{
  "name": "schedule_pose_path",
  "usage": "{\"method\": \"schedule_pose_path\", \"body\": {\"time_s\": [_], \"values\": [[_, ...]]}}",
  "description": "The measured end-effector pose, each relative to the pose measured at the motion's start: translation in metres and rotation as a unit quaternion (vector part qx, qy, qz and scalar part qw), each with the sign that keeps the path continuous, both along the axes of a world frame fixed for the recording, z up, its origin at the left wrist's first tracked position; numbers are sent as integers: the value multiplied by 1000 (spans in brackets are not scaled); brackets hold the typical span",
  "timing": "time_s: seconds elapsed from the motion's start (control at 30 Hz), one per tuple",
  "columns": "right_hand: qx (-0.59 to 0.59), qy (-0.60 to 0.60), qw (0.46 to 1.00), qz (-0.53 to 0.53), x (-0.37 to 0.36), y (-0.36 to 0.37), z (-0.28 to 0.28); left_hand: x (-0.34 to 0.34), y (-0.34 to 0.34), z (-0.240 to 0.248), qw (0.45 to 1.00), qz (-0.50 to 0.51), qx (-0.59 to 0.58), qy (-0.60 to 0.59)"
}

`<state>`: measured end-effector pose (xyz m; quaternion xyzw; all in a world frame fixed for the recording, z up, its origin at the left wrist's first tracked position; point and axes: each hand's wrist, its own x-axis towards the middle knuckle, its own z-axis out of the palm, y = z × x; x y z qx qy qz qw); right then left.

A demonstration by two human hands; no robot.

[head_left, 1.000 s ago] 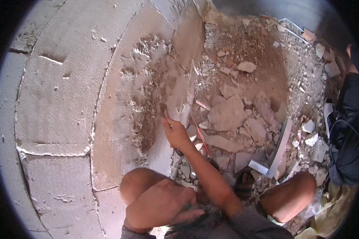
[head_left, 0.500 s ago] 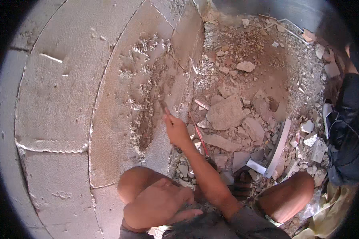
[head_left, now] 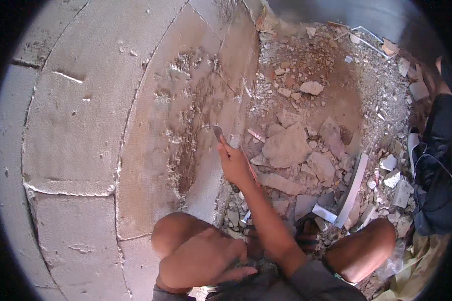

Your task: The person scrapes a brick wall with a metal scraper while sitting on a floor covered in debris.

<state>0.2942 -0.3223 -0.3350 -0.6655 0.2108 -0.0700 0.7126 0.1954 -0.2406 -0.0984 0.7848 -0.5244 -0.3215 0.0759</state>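
My right hand (head_left: pixel 233 163) is closed around a small tool with a flat, dark metal blade (head_left: pixel 218 132); its exact kind does not show. The blade points up toward the wall and stands beside a rough, chipped patch (head_left: pixel 186 120) in the block wall (head_left: pixel 80 135). Whether it touches the wall I cannot tell. My left hand (head_left: pixel 203 256) lies across my left knee, fingers and thumb loosely apart, holding nothing that shows.
Broken slabs (head_left: pixel 286 145) and loose rubble fill the ground right of the wall. A bent pale strip (head_left: pixel 351 190) lies among them near my right knee. At the far right is another person's dark-clothed leg (head_left: pixel 437 165), close to a pale crumpled sheet (head_left: pixel 422 266).
My right hand has drawn slightly right and down with the tool, and the blade is now turned so its flat face shows. My left hand stays on the knee.
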Motion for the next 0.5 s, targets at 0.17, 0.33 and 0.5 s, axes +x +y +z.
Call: {"method": "schedule_pose_path", "body": {"time_s": [0.17,0.33,0.5], "values": [[29,3,999,46,-37,9,16,9,3,1,1000,7,4,8],[76,-31,995,48,8,21,-16,9,-4,-1,1000,6,12,28],[40,-3,998,49,-8,7,7,7,-3,5,999,30,-8,17]]}}
